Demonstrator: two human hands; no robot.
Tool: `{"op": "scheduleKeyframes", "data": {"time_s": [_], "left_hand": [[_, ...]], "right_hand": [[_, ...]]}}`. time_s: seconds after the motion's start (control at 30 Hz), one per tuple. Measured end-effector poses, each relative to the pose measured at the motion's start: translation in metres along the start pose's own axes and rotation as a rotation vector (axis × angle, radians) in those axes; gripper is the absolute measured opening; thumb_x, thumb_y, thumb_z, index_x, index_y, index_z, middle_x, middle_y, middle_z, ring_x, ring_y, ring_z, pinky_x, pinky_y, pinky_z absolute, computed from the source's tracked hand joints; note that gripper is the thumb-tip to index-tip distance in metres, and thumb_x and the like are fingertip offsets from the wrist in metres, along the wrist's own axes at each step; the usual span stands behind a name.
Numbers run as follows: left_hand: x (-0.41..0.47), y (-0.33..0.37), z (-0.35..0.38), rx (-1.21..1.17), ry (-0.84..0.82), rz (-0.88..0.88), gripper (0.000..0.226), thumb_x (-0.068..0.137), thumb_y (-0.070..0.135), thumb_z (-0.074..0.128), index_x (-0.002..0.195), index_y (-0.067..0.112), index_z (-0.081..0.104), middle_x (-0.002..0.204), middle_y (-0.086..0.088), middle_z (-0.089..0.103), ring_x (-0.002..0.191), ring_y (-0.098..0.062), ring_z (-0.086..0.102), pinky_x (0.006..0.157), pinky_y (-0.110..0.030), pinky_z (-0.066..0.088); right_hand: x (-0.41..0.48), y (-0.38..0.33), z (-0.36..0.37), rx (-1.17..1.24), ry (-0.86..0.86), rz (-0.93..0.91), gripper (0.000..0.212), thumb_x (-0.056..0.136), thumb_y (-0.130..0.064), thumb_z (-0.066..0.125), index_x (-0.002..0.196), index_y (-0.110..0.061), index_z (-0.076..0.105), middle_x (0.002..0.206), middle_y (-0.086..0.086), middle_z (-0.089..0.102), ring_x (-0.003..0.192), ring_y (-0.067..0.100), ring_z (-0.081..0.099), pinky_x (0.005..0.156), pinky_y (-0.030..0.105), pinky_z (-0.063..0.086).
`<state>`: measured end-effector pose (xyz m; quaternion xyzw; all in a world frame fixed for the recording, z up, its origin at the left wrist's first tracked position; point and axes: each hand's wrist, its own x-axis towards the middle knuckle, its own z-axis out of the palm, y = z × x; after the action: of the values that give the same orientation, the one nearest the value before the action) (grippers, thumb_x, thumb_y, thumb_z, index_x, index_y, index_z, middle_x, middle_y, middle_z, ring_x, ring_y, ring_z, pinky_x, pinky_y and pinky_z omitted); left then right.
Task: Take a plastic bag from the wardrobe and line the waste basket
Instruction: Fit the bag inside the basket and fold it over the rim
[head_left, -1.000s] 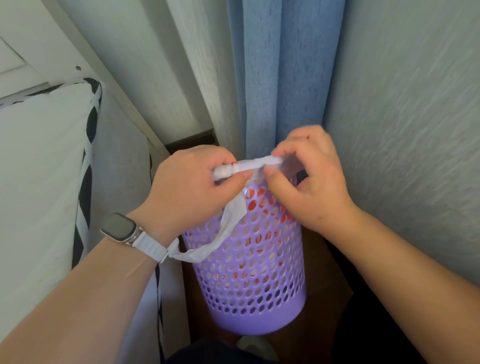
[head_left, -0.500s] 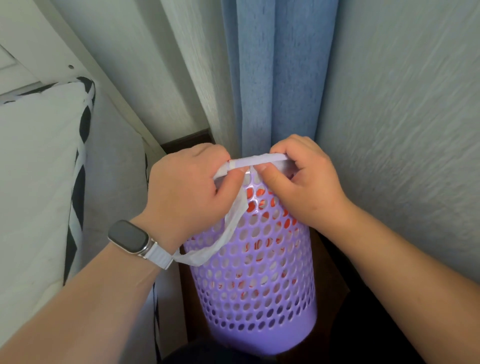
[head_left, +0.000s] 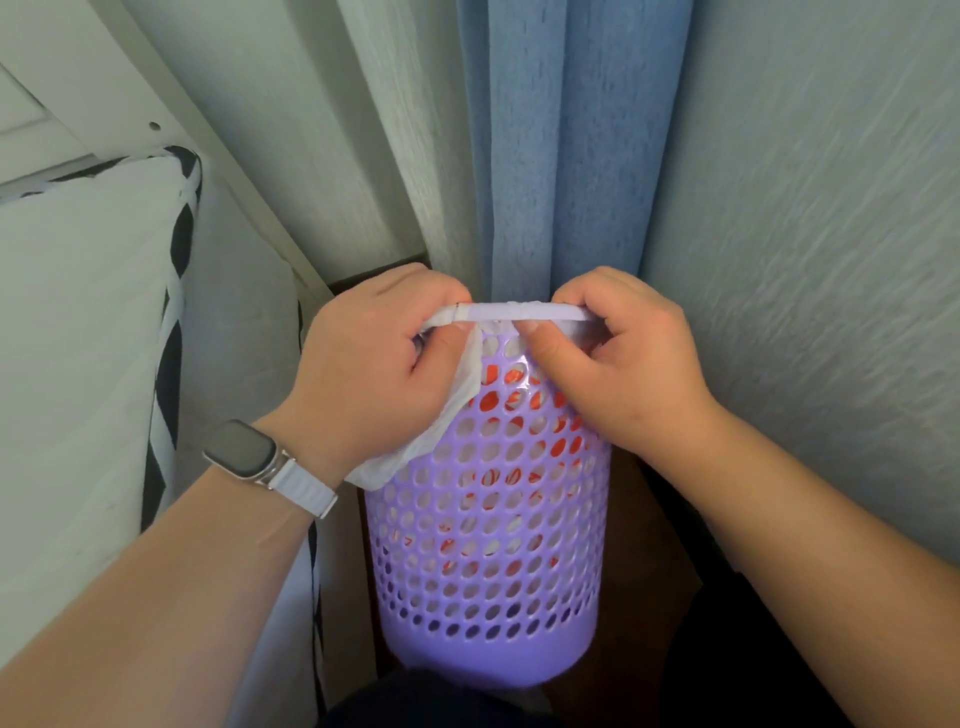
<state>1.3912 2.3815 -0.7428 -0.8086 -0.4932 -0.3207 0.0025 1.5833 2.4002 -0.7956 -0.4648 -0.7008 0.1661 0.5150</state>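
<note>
Bag (head_left: 389, 467) stretched wider on basket (head_left: 488, 597) | left hand (head_left: 363, 374), right hand (head_left: 623, 374) farther apart

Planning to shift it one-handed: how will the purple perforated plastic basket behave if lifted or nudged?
Probably light: the purple perforated plastic basket is mostly holes. Tall and narrow, it may tip if pushed near the rim. The thin white plastic bag over its rim looks floppy and could slip.
</note>
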Motion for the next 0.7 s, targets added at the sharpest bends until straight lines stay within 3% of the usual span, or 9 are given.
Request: {"op": "scheduleKeyframes", "data": {"time_s": [0.2, 0.27, 0.33, 0.5, 0.7], "left_hand": [[0.000, -0.004, 0.000, -0.063, 0.041, -0.062, 0.016, 0.089, 0.018, 0.049, 0.081, 0.009, 0.060, 0.071, 0.009, 0.047, 0.066, -0.007, 0.043, 0.063, -0.014, 0.034], [0.000, -0.003, 0.000, -0.106, 0.030, -0.082, 0.017, 0.088, 0.021, 0.049, 0.082, 0.010, 0.061, 0.070, 0.009, 0.048, 0.066, -0.007, 0.045, 0.063, -0.018, 0.037], [0.003, -0.002, -0.005, -0.121, 0.000, -0.057, 0.017, 0.085, 0.023, 0.052, 0.085, 0.010, 0.063, 0.073, 0.004, 0.053, 0.070, -0.011, 0.051, 0.066, -0.030, 0.042], [0.004, 0.007, -0.003, 0.070, -0.049, 0.063, 0.034, 0.087, 0.032, 0.057, 0.114, 0.014, 0.065, 0.099, 0.000, 0.066, 0.092, -0.023, 0.061, 0.083, -0.045, 0.045], [0.006, 0.013, 0.000, 0.207, -0.039, 0.129, 0.020, 0.090, 0.025, 0.051, 0.096, 0.016, 0.068, 0.080, 0.001, 0.063, 0.075, -0.025, 0.059, 0.073, -0.041, 0.041]], "right_hand": [[0.008, 0.011, -0.011, 0.084, -0.012, 0.050, 0.030, 0.081, -0.043, 0.061, 0.076, -0.013, 0.061, 0.073, -0.004, 0.057, 0.070, 0.015, 0.053, 0.065, 0.031, 0.042], [0.007, 0.010, -0.009, 0.094, 0.020, 0.056, 0.027, 0.081, -0.040, 0.062, 0.073, -0.014, 0.058, 0.070, -0.009, 0.051, 0.068, 0.013, 0.049, 0.065, 0.031, 0.040], [0.006, 0.009, -0.007, 0.081, 0.053, 0.049, 0.024, 0.080, -0.037, 0.063, 0.071, -0.016, 0.056, 0.067, -0.013, 0.047, 0.066, 0.011, 0.046, 0.064, 0.032, 0.039], [0.006, 0.003, -0.003, 0.086, 0.078, 0.100, 0.027, 0.079, -0.039, 0.062, 0.071, -0.014, 0.056, 0.065, -0.012, 0.050, 0.065, 0.015, 0.050, 0.061, 0.036, 0.043], [0.001, -0.008, 0.007, 0.035, 0.028, 0.030, 0.024, 0.077, -0.033, 0.069, 0.069, -0.014, 0.057, 0.066, -0.006, 0.053, 0.066, 0.013, 0.048, 0.062, 0.034, 0.041]]}}
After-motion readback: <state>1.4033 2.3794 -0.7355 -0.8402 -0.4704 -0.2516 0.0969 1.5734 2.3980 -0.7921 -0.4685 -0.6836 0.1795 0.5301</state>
